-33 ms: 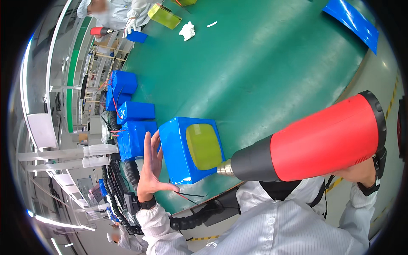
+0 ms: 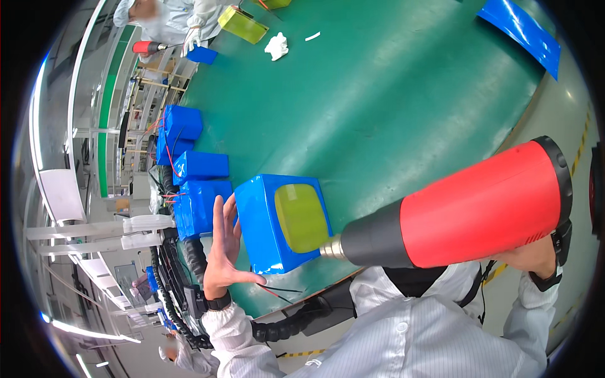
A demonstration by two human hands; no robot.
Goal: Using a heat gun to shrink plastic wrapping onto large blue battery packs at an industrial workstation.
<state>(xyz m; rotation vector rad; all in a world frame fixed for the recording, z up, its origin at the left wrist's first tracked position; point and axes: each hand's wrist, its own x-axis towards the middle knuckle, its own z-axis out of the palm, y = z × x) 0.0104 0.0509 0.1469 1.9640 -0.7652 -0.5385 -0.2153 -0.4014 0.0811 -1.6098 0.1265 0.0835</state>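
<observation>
A blue-wrapped battery pack (image 2: 255,223) stands on the green table near its front edge, and a rounded yellow-green patch (image 2: 302,217) shows on its right-hand face. Along the pack's left side is my left hand (image 2: 222,255), open, thumb and fingers spread; whether the fingertips touch the wrap I cannot tell. My right hand (image 2: 520,257) is closed on a red and black heat gun (image 2: 482,205), whose body hides most of the fingers. The gun's metal nozzle (image 2: 333,247) points left at the lower edge of the patch. Thin red and black leads (image 2: 277,292) lie below the pack.
More blue packs (image 2: 205,201) with red wires line the table's left side. A blue sheet (image 2: 526,38) lies far right. At the far left a co-worker's gloved hand (image 2: 192,39) is at a small blue pack (image 2: 203,55). A crumpled white wad (image 2: 276,46) lies near a yellow-green block (image 2: 242,25).
</observation>
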